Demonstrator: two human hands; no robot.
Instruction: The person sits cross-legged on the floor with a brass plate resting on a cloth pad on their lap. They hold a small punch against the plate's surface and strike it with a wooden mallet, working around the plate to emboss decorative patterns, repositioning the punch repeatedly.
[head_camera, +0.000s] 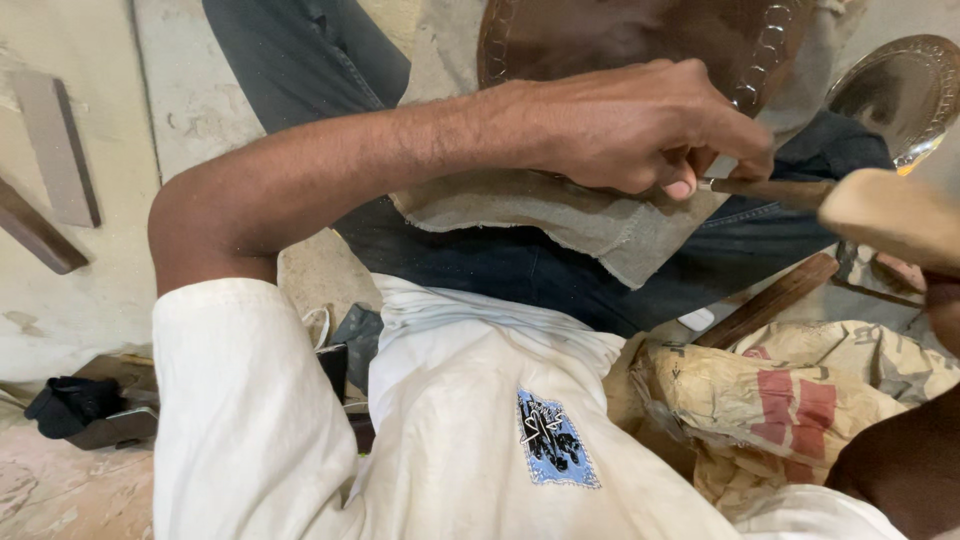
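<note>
My left hand (640, 125) reaches across my lap and is closed on a thin brown metal punch (770, 190). The punch lies almost level, pointing right. It rests over a dark round metal plate (620, 35) with a beaded rim, which sits on a grey cloth (600, 225) on my jeans. A pale wooden mallet head (890, 215) is at the punch's right end. Only a small part of my right hand (945, 300) shows at the right edge, under the mallet, gripping its handle. My right forearm (900, 470) fills the lower right corner.
A shiny embossed metal plate (900, 90) lies at the upper right. A crumpled paper sack with red print (800, 400) and a wooden stick (770, 300) sit by my right side. Wooden blocks (60, 150) and a black cloth (70, 400) lie on the floor at left.
</note>
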